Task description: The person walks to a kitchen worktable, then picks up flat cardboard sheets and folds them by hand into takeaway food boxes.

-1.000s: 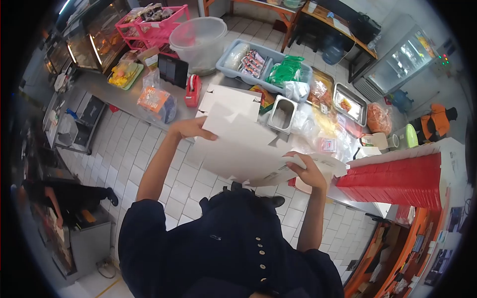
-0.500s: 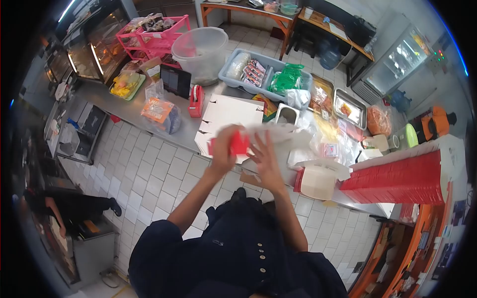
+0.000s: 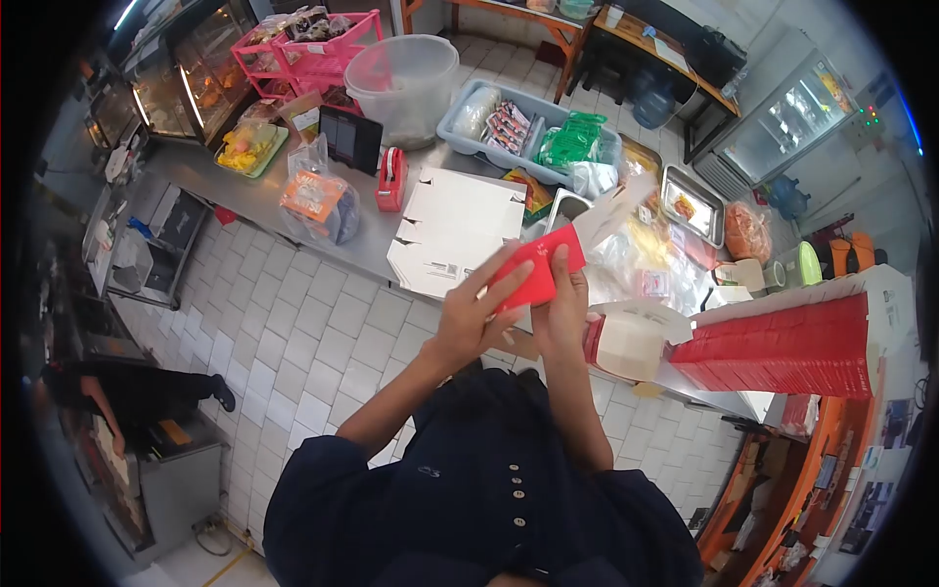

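Between my hands is a red cardboard food box (image 3: 536, 271), held tilted above the counter's front edge, with a pale flap sticking out to the upper right. My left hand (image 3: 468, 315) grips its left side, fingers across the red face. On the right side, my right hand (image 3: 561, 301) pinches it with the thumb on top. Just right of my right hand stands an open box (image 3: 629, 347) with a white inside and red outer wall. Beyond my left hand lies a stack of flat white cartons (image 3: 458, 220).
A tall row of red folded boxes (image 3: 773, 342) fills the counter's right end. Further back are a blue tub (image 3: 460, 125) of packets, a metal tray (image 3: 693, 210), a red tape dispenser (image 3: 391, 181) and a clear bucket (image 3: 401, 88). Another person (image 3: 147, 401) is at far left.
The red box, blurred before, has moved right and now shows its broad red face. My right hand has gone from spread fingers to pinching it; my left hand has shifted right with it.
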Motion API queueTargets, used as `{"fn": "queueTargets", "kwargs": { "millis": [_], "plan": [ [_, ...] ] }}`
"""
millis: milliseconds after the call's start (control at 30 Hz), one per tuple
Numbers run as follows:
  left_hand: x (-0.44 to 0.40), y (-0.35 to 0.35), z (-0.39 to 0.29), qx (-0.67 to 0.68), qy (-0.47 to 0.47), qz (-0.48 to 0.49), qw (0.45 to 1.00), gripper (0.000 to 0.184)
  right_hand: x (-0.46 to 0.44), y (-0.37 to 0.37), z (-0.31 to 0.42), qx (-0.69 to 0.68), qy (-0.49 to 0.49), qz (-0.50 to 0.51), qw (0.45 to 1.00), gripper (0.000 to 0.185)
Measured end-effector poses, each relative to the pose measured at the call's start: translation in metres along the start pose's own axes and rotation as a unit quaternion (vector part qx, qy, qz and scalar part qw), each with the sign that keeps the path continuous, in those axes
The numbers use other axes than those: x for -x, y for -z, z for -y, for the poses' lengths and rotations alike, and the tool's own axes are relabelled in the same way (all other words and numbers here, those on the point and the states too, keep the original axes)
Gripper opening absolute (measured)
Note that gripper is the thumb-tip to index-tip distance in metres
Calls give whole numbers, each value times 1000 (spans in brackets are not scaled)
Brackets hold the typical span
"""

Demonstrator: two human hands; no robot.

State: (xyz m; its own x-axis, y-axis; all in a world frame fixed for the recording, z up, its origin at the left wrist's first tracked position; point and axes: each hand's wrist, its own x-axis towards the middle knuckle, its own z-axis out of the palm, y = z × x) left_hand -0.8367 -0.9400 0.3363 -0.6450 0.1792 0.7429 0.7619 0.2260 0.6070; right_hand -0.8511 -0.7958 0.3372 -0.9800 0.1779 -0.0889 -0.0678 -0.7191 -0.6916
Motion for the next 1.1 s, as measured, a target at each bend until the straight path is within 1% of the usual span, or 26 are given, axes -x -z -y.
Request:
{"fn": "queueTargets", "kwargs": {
  "millis": [67, 133, 200, 233, 267, 300, 367, 400, 467, 500, 533, 600, 633, 667, 733, 767, 800, 833, 867, 900, 933, 967, 1000, 1033, 1067, 1100],
  "plan": [
    [-2, 6, 3, -97, 64, 20, 993, 56, 3, -1, 10, 4, -57, 50, 997, 26],
    [-6, 16, 1, -75, 57, 19, 995, 55, 6, 2, 18, 17, -54, 47, 997, 23],
    [-15, 29, -5, 28, 60, 118, 991, 45, 5, 4, 18, 31, -47, 46, 997, 21],
    [-13, 26, -4, 31, 59, 120, 990, 45, 7, 6, 14, 39, -44, 16, 998, 22],
    [-9, 21, -4, 3, 77, 100, 992, 44, 8, 6, 10, 47, -43, -13, 998, 24],
    [-4, 17, -5, -25, 97, 79, 992, 43, 10, 4, 10, 47, -43, -16, 998, 24],
    [-4, 8, -9, -48, 96, 67, 992, 43, 11, -3, 9, 26, -32, -45, 998, 24],
    [-5, 5, -11, -77, 95, 49, 991, 43, 10, -1, 10, 26, -36, -41, 998, 24],
    [-7, 1, -10, -91, 85, 29, 992, 42, 6, 10, 17, 73, -61, -43, 994, 24],
    [-7, 1, -8, -98, 73, 17, 992, 41, 4, 20, 17, 100, -66, -26, 992, 25],
    [-9, 2, -6, -114, 78, 9, 990, 41, 6, 19, 20, 98, -78, -13, 992, 25],
    [-14, 6, 2, -85, 19, 48, 995, 41, 9, 12, 31, 123, -54, -28, 991, 23],
    [-14, 8, 5, -66, 25, 75, 995, 47, 9, 14, 34, 124, -65, -17, 990, 23],
    [-15, 9, 4, -75, 32, 67, 994, 47, 9, 17, 37, 124, -66, 2, 990, 22],
    [-24, 13, -4, 18, 104, 107, 989, 57, 9, 22, 37, 124, -74, 26, 989, 21],
    [-24, 12, -1, 34, 50, 99, 993, 66, 9, 25, 37, 149, -70, 65, 984, 23],
    [-21, 12, 2, 32, 55, 96, 993, 66, 9, 21, 36, 173, -65, 103, 977, 27],
    [-17, 10, 6, 18, 26, 88, 996, 65, 7, 17, 38, 174, -71, 104, 977, 27],
    [-13, 11, 9, 5, -4, 80, 997, 65, 4, 11, 42, 195, -29, 48, 979, 29],
    [-11, 14, 9, 4, 0, 78, 997, 65, 1, 7, 48, 205, -7, 21, 979, 31],
    [-10, 19, 9, -20, -42, 114, 992, 61, -2, 3, 55, 216, 14, -6, 976, 34],
    [-9, 22, 9, -43, -84, 151, 984, 57, -6, 7, 66, 92, -33, 11, 995, 40],
    [-6, 23, 12, -43, -83, 150, 984, 57, -12, 14, 76, -33, -79, 26, 996, 47],
    [-2, 23, 16, -95, -108, 156, 977, 54, -25, 28, 77, 91, -55, -30, 994, 39],
    [2, 24, 19, -147, -133, 161, 967, 51, -34, 41, 74, 91, -57, -30, 994, 39],
    [4, 26, 22, -147, -133, 161, 967, 51, -39, 41, 71, 178, -60, 5, 982, 39]
  ]
}}
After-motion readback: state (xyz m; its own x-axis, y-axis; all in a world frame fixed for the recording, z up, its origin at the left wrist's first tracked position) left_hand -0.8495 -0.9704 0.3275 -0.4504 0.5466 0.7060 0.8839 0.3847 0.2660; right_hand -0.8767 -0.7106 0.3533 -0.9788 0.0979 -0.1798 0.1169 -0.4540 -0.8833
